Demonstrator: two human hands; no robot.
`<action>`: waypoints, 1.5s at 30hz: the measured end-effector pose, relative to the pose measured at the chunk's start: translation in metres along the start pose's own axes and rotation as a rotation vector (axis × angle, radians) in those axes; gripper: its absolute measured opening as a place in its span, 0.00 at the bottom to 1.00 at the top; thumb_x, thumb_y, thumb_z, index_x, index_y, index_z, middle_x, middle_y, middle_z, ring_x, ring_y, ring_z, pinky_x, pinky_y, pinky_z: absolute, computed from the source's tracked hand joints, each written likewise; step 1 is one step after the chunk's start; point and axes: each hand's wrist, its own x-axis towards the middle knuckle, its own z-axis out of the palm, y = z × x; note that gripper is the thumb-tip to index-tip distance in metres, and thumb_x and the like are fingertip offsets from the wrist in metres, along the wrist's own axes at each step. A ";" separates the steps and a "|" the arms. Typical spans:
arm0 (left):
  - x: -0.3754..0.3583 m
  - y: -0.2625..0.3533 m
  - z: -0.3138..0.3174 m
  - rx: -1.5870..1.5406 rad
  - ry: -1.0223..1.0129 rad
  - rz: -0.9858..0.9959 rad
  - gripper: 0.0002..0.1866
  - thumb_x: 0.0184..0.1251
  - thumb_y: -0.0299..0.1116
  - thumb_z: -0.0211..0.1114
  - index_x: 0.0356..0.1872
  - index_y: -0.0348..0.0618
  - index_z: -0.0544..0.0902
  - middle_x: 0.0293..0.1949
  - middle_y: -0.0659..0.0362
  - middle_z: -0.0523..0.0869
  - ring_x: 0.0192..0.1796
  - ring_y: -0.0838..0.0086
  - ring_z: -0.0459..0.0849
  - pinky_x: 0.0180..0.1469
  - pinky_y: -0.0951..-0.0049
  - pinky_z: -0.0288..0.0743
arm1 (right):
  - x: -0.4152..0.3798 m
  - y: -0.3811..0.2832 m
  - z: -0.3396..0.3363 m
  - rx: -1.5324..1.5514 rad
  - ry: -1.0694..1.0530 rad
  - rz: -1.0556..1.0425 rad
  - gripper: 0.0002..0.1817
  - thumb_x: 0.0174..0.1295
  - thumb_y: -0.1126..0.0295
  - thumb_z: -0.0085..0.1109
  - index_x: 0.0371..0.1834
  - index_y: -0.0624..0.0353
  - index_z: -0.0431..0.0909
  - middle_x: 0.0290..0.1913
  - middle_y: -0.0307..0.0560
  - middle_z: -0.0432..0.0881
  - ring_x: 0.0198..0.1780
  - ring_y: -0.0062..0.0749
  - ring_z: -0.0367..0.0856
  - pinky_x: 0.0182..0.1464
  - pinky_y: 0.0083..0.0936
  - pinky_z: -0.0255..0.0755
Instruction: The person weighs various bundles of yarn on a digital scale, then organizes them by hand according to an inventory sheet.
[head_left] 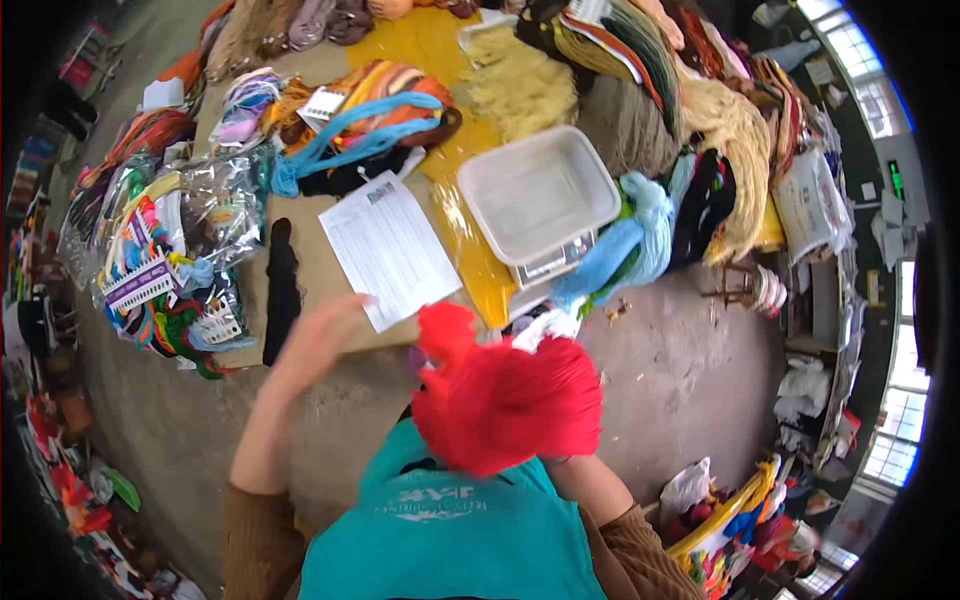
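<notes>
Bright red yarn (505, 400), white tray (540, 195), teal apron (450, 540).

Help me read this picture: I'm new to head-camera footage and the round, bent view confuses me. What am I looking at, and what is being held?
There is no machine here. A person wears one camera on the head; it looks down, so the teal apron at the bottom is their own. The wide lens bends the edges.

The left hand reaches out to the edge of a printed sheet on the table. A big bundle of red yarn is held close to the body; the right hand is hidden behind it, so the grip cannot be seen.

Also on the table: a white tray on a scale, blue yarn, a black skein, bagged coloured yarn, and many more skeins at the back.
</notes>
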 end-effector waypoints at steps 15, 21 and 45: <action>0.066 0.162 0.198 -1.231 -0.294 -0.261 0.25 0.73 0.32 0.56 0.68 0.35 0.66 0.61 0.51 0.77 0.65 0.68 0.75 0.68 0.67 0.67 | -0.106 0.072 -0.084 0.847 0.394 0.394 0.37 0.60 0.73 0.67 0.73 0.58 0.61 0.70 0.46 0.69 0.68 0.35 0.70 0.72 0.37 0.62; 0.084 0.178 0.235 -1.117 0.103 -0.058 0.25 0.74 0.31 0.52 0.69 0.36 0.63 0.55 0.48 0.79 0.55 0.62 0.82 0.61 0.60 0.74 | -0.161 0.144 -0.138 1.749 0.317 0.476 0.50 0.50 0.60 0.72 0.76 0.57 0.55 0.73 0.51 0.64 0.73 0.48 0.64 0.75 0.49 0.57; 0.252 0.292 0.356 0.053 0.342 0.173 0.19 0.64 0.25 0.65 0.56 0.38 0.77 0.50 0.53 0.83 0.51 0.65 0.82 0.56 0.69 0.73 | -0.059 0.420 -0.235 1.653 0.697 0.909 0.19 0.62 0.62 0.61 0.56 0.44 0.73 0.54 0.35 0.81 0.54 0.34 0.79 0.55 0.47 0.70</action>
